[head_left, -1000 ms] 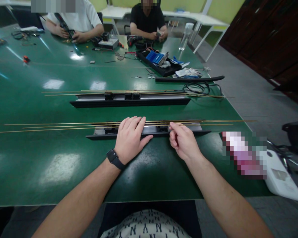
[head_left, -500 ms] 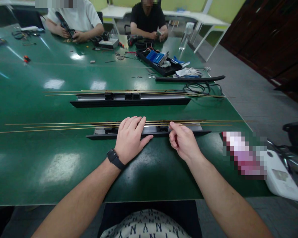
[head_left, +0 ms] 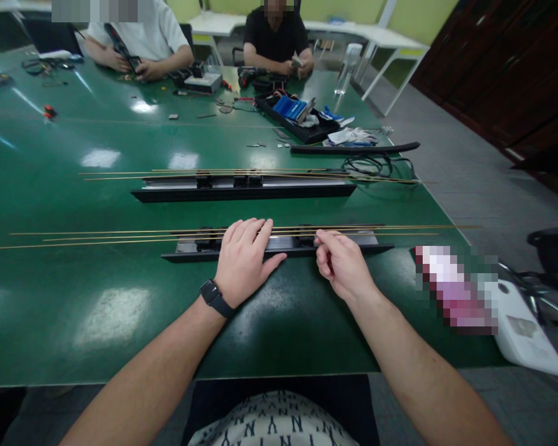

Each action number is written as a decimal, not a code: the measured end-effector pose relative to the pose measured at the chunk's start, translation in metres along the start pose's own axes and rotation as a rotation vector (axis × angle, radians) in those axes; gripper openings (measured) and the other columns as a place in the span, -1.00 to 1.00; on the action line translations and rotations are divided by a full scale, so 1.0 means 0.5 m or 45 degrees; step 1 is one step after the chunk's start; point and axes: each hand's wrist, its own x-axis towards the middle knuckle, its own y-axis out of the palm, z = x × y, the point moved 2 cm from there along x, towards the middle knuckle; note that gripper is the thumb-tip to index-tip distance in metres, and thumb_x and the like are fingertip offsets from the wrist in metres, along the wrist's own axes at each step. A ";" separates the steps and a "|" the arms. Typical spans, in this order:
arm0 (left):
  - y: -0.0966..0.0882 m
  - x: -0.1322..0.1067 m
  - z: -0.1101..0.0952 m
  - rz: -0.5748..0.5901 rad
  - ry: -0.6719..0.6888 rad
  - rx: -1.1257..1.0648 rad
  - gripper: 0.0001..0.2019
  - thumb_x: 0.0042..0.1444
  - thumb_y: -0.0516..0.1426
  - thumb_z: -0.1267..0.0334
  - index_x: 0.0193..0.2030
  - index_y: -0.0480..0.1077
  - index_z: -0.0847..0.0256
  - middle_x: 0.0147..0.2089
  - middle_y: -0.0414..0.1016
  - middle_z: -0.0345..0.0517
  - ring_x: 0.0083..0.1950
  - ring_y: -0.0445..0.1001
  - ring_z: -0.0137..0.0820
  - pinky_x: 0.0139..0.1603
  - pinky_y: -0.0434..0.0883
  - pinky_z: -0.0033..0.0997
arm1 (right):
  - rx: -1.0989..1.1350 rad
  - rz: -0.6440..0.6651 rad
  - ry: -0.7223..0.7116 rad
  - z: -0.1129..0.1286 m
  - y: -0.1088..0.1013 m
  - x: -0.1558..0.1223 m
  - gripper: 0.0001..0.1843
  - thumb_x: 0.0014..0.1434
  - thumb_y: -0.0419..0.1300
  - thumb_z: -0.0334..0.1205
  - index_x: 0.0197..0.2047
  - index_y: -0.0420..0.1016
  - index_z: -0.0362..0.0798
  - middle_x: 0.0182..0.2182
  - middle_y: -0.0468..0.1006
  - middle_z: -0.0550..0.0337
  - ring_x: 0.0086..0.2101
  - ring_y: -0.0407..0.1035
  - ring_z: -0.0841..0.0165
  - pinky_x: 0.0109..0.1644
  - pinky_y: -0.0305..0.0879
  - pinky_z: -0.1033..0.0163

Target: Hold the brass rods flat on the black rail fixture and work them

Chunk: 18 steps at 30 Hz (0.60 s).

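The person's left hand (head_left: 244, 257) lies flat, thumb spread, across thin gold-coloured rods (head_left: 121, 238) above a long black-and-silver rail (head_left: 283, 242) on the glossy green bench (head_left: 121, 353); the right hand (head_left: 343, 259) is curled, fingertips at the rods; whether it grips one is unclear.

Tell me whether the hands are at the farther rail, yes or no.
No, the left hand and right hand are both at the nearer rail, and the farther rail lies beyond them.
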 end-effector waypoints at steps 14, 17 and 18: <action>0.002 -0.001 0.001 0.005 0.007 0.012 -0.39 0.29 0.17 -0.03 0.36 0.31 0.29 0.26 0.47 0.18 0.33 0.38 -0.02 0.43 0.19 0.05 | 0.019 -0.068 -0.002 0.003 0.000 0.000 -0.65 0.10 0.42 -0.01 -0.37 0.41 -0.06 -0.76 0.33 0.38 -0.81 0.06 0.55 -0.79 -0.13 0.46; 0.001 0.000 0.001 0.009 -0.002 0.008 -0.39 0.28 0.19 -0.03 0.36 0.31 0.28 0.26 0.47 0.18 0.32 0.38 -0.02 0.43 0.19 0.05 | 0.007 -0.078 -0.005 0.002 0.000 0.000 -0.65 0.12 0.40 0.02 -0.37 0.42 -0.06 -0.76 0.34 0.37 -0.82 0.07 0.54 -0.79 -0.12 0.45; 0.001 0.001 0.000 0.012 -0.006 0.008 -0.38 0.27 0.19 -0.03 0.36 0.31 0.28 0.26 0.47 0.18 0.33 0.38 -0.02 0.44 0.19 0.05 | 0.002 -0.079 -0.006 0.002 0.000 0.000 -0.65 0.14 0.39 0.02 -0.36 0.43 -0.06 -0.77 0.34 0.36 -0.82 0.06 0.54 -0.79 -0.12 0.45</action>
